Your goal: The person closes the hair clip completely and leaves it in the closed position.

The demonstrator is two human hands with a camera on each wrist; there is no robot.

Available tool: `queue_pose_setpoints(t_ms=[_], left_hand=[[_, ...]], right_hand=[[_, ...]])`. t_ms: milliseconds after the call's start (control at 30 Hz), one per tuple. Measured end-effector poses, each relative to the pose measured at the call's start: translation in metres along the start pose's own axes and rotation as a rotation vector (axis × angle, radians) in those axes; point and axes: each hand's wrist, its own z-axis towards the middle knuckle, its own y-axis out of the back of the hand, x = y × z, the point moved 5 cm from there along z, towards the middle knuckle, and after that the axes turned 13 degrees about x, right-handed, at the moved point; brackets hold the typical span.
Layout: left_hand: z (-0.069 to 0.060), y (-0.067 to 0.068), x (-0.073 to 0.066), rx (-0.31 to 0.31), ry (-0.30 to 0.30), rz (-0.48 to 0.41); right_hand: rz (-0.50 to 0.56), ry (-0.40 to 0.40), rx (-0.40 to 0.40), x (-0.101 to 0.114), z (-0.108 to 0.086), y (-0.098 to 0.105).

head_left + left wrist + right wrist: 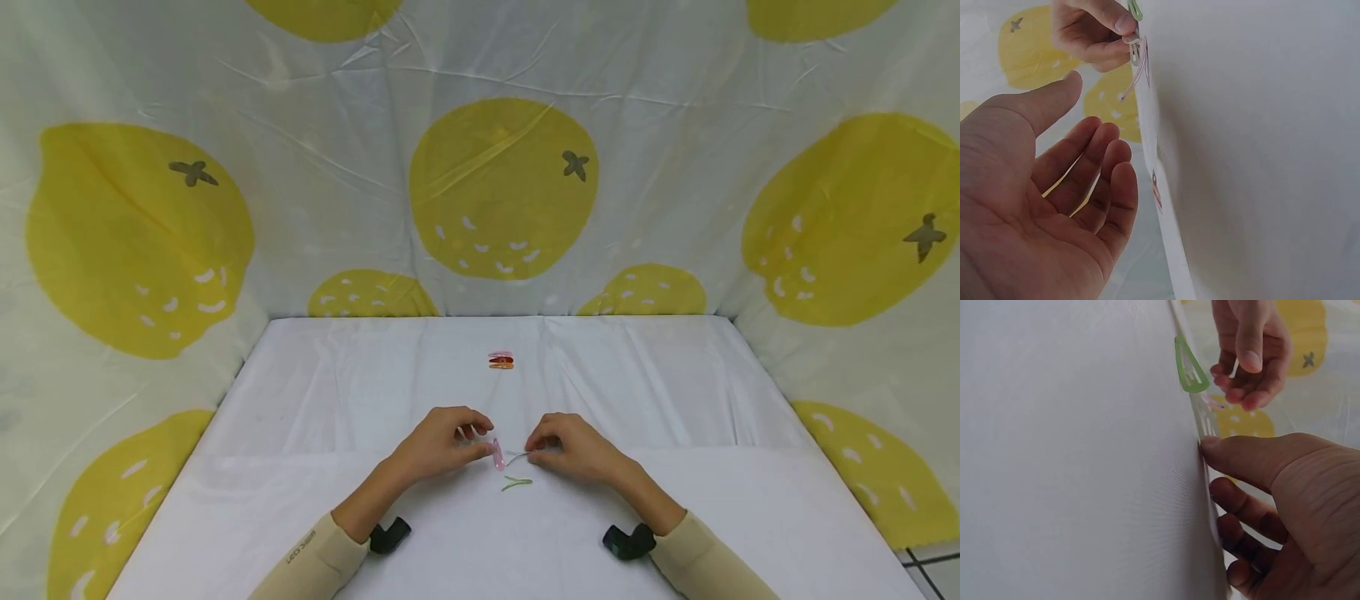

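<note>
My left hand [442, 442] is held open just left of a pink hair clip [498, 455]; its spread fingers [1107, 181] hold nothing in the left wrist view. With thumb and fingertips, my right hand [573, 447] pinches the end of a whitish-grey clip [516, 457], right of the pink one. That pinch also shows in the left wrist view, on the pale clip [1134, 52] beside the pink clip [1139, 80]. Nearer to me on the cloth lies a green clip [517, 482], seen as a long triangle [1200, 386] in the right wrist view.
Pink, red and orange clips [501, 361] lie close together farther back on the white-covered table [637, 383]. A pale curtain [675, 167] with yellow fruit prints stands behind the table and along both sides.
</note>
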Motion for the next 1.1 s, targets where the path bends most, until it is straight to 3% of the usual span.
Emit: queue_pose_setpoints(t_ms=[200,567,933,1100], left_hand=[[0.000,-0.001,0.000,-0.002,-0.019,-0.003],[0.002,-0.002,-0.002,0.003,-0.028,-0.006],[0.002,-0.001,-0.007,-0.009,-0.048,-0.009],[0.003,0.000,-0.009,-0.025,-0.059,-0.009]], right_hand=[[0.021,0.005,0.026,0.004,0.005,-0.003],[0.024,-0.022,-0.012,0.004,0.005,-0.002],[0.009,0.050,-0.141,0.009,0.007,0.007],[0.014,0.027,-0.169,0.010,0.007,0.010]])
